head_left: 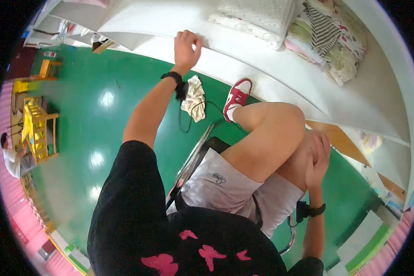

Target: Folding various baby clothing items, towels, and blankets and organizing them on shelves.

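Observation:
My left hand (186, 48) reaches up and grips the front edge of a white shelf board (244, 60). A black wrist device sits on that arm. My right hand (318, 162) rests flat on my right knee, fingers together, holding nothing. I am seated on a metal-framed chair (192, 161), wearing grey shorts and a red and white shoe (237, 97). A crumpled pale cloth (194, 97) lies on the green floor (101, 106) just below my left wrist, with a thin black cable beside it.
Folded bedding and patterned quilts (308, 32) are stacked on the white shelf. Yellow wooden child chairs (37, 131) stand at the left, and a person in a white top (11, 156) is beside them. Pink walls ring the room's edge.

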Motion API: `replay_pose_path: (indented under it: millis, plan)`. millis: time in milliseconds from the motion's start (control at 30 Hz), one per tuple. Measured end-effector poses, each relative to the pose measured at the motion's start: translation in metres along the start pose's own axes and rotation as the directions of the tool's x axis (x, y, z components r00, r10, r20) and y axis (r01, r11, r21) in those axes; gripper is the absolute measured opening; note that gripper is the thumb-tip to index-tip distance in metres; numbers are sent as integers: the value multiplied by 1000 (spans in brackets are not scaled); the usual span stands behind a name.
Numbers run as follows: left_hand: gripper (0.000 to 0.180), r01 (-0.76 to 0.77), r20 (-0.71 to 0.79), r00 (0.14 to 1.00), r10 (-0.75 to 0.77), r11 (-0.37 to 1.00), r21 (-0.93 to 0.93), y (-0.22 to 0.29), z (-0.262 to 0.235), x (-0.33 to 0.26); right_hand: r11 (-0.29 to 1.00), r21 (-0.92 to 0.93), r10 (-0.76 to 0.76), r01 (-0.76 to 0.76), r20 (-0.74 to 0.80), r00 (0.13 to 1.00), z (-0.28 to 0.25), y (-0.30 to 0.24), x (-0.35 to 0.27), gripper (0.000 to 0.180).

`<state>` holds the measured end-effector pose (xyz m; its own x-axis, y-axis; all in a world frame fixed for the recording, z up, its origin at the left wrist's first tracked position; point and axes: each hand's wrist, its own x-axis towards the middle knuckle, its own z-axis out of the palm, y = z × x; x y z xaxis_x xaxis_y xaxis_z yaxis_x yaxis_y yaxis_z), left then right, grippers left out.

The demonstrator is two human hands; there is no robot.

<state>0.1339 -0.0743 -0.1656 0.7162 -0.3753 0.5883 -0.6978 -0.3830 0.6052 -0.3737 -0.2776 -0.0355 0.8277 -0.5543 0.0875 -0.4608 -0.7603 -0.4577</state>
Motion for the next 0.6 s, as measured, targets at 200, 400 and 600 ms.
replay_pose_path:
  millis: [200,400,600]
  plan:
    - [30,-273,294,931,216,947,169,7,-27,-64,1000,27,0,-1,33,999,4,9,3,43]
    - [31,-102,621,783,-19,982,158,-54,15,-198,999,-46,-6,9,56,998,-2,10,11,45]
    - [43,248,645,-108,-756,608,754,-116,9,-332,990,-117,-63,78,130,989,14,-1,19,47]
